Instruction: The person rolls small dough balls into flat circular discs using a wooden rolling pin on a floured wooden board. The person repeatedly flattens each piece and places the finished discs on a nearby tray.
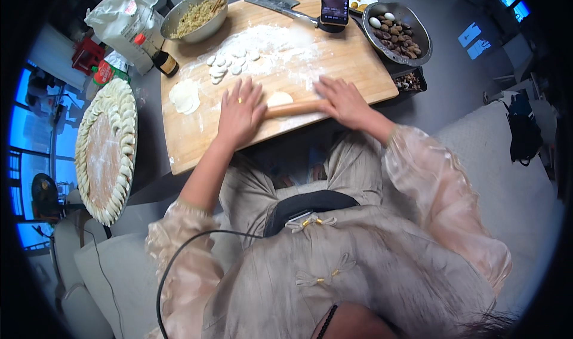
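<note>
A wooden rolling pin lies across the near part of the wooden board. My left hand rests palm-down over its left end, fingers spread forward. On the right end presses my right hand, also with its fingers stretched out. A small round dough wrapper shows just beyond the pin, partly hidden by it. Left of my left hand is an overlapping stack of rolled wrappers. Several floured dough pieces lie farther back, beside loose white flour.
A round tray ringed with dumplings stands at left. Behind are a steel bowl of filling, a sauce bottle and a white bag. A cleaver, a phone and a metal basin line the far right.
</note>
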`<state>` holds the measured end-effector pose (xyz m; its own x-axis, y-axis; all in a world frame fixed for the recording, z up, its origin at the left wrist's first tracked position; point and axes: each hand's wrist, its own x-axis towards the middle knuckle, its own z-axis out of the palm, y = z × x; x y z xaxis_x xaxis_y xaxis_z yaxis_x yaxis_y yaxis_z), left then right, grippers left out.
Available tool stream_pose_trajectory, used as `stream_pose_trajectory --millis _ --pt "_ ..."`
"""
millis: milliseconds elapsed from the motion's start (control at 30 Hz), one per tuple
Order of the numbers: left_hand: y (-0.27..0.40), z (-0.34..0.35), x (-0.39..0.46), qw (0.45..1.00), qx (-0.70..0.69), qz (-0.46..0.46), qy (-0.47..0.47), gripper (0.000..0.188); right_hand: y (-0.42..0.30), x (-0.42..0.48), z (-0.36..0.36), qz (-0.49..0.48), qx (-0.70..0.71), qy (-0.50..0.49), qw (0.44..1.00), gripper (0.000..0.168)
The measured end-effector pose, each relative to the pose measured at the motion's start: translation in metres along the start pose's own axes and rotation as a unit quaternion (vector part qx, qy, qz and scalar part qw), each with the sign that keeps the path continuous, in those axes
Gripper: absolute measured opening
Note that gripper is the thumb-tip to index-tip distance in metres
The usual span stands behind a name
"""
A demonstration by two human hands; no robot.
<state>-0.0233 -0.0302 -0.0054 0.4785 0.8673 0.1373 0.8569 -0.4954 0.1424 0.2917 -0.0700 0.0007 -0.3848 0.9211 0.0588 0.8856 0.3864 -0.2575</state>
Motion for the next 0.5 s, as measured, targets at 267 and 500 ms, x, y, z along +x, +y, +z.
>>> stream_pose_trajectory --millis 267,500 --pt "-0.005 0.003 0.045 0.995 -0.012 -0.07 0.071 0.054 0.02 0.031 0.0 0.053 0.002 0.035 0.998 0.064" --pt "-0.001 0.012 0.007 0.994 -0.046 -0.07 0.064 0.055 0.01 0.039 -0.011 0.056 0.004 0.01 0.998 0.064"
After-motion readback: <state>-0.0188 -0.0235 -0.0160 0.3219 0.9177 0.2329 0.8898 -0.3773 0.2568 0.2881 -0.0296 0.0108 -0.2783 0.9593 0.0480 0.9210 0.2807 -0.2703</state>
